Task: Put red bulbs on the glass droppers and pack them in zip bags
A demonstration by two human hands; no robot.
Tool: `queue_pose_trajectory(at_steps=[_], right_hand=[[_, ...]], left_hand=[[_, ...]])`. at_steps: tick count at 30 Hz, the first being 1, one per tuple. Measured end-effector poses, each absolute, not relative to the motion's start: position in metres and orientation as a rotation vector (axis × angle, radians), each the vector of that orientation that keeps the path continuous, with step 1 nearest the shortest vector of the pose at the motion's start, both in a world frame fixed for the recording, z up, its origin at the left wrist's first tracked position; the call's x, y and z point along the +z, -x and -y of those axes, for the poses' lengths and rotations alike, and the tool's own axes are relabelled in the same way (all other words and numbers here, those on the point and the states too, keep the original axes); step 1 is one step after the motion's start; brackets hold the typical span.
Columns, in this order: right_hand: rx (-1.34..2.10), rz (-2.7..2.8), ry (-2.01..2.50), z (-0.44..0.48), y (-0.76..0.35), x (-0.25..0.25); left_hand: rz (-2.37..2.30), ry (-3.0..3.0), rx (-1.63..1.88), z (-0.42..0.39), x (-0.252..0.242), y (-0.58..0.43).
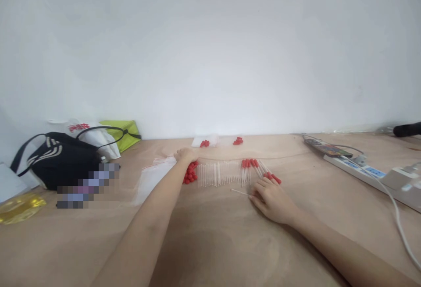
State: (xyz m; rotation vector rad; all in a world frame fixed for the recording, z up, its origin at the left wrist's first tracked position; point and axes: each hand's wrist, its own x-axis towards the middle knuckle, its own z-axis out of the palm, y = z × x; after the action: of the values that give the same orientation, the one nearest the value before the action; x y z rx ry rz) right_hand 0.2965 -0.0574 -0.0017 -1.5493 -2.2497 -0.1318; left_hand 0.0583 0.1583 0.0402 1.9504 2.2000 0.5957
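Observation:
My right hand (269, 197) is closed, with a thin white stick (239, 191) pinched between the fingertips and pointing left. Beneath and beyond its fingers lie red-tipped sticks (253, 164), some upright in line and some slanted. A row of bare white sticks (217, 174) lies side by side in the middle. Next to that row is a pile of small red caps (190, 174). My left hand (185, 154) is at the far edge of this pile, its fingers curled; whatever they grip is hidden. Clear zip bags (153, 177) lie left of that forearm.
Two small groups of red pieces (205, 143) lie near the wall, one on a clear bag. A black bag (67, 160), a green bag (126, 134) and a yellow packet (21, 208) stand left. On the right are a power strip (358, 171), a phone (332, 149) and a white cable (396, 217).

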Motion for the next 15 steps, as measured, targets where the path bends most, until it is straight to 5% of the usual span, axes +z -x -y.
queue_pose_trajectory(at_steps=[6,15], right_hand=[[0.193,2.097,1.582,0.053,-0.293,-0.003],[0.334,2.015,1.502,0.038,-0.274,-0.006]], left_hand=[[-1.75,-2.043,0.908,-0.102,0.057,-0.071],[-0.918,-1.673,0.92,0.005,-0.002,-0.069]])
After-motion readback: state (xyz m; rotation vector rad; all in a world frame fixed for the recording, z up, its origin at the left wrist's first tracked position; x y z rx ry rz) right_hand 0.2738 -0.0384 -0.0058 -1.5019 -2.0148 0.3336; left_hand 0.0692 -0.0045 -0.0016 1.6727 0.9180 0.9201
